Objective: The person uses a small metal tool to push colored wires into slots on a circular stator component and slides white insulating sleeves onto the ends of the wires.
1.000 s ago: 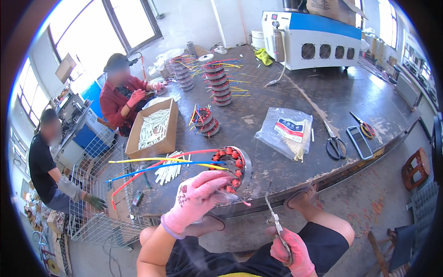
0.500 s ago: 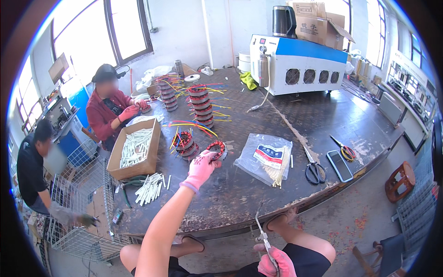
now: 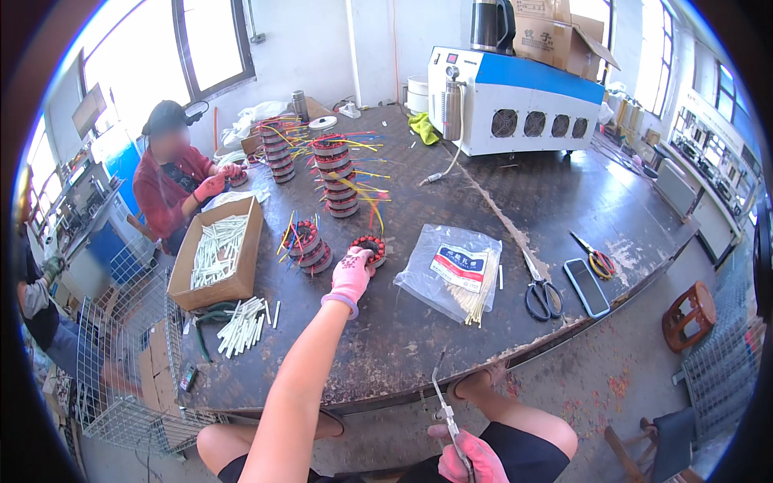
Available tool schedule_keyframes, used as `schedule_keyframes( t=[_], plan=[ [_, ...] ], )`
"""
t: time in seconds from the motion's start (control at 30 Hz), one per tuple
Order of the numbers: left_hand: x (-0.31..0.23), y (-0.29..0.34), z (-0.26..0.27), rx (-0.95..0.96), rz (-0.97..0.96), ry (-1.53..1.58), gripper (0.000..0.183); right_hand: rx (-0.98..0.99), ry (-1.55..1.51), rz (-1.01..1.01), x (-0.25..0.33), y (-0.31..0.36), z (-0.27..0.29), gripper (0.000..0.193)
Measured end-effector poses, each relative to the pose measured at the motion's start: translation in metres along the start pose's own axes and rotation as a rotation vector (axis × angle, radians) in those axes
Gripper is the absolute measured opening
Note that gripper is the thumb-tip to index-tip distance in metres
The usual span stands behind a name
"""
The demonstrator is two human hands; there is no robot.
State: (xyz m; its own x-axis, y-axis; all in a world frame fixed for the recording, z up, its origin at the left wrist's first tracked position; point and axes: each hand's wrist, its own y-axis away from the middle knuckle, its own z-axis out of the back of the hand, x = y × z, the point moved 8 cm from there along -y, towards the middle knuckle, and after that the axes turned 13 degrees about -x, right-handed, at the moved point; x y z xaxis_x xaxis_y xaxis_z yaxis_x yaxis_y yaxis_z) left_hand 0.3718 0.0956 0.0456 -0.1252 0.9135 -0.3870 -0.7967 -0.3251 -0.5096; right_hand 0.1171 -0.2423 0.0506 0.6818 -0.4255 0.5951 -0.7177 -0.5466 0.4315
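Note:
My left hand (image 3: pixel 350 280), in a pink glove, reaches over the table with its fingers closed on the near rim of a wound motor stator (image 3: pixel 370 246). This ring has red coils, and coloured leads rise behind it. To its left, a short pile of similar stators (image 3: pixel 307 246) stands with wires sticking out. Down by my lap, my right hand (image 3: pixel 473 457), also pink-gloved, is wrapped round a slim metal torch (image 3: pixel 448 412) whose bent nozzle points up beside the table's front edge. Most of its handle is hidden by the fingers.
Taller stator stacks (image 3: pixel 336 177) stand farther back. At left are a cardboard box (image 3: pixel 211 296) of white tubes, loose tubes (image 3: pixel 244 326) and pliers (image 3: pixel 203 338). A plastic bag (image 3: pixel 427 282), scissors (image 3: pixel 543 298) and a phone (image 3: pixel 586 288) lie right. A co-worker (image 3: pixel 165 189) sits far left.
My left hand has brought the stator down toward the tabletop, turning it flatter. My right hand still holds the torch low. The person at the far left has shifted, and the whole view has moved slightly.

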Motion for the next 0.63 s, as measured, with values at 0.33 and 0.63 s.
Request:
schedule_keyframes(
  t=[0.33,0.63],
  plan=[
    [-0.110,0.289,0.099,0.698,0.935,1.225,0.050,0.161,0.066,-0.114,-0.025,-0.015,-0.049,0.041],
    [-0.074,0.323,0.134,0.485,1.191,1.512,0.050,0.263,0.118,-0.216,-0.064,-0.005,-0.091,0.044]
  ],
)
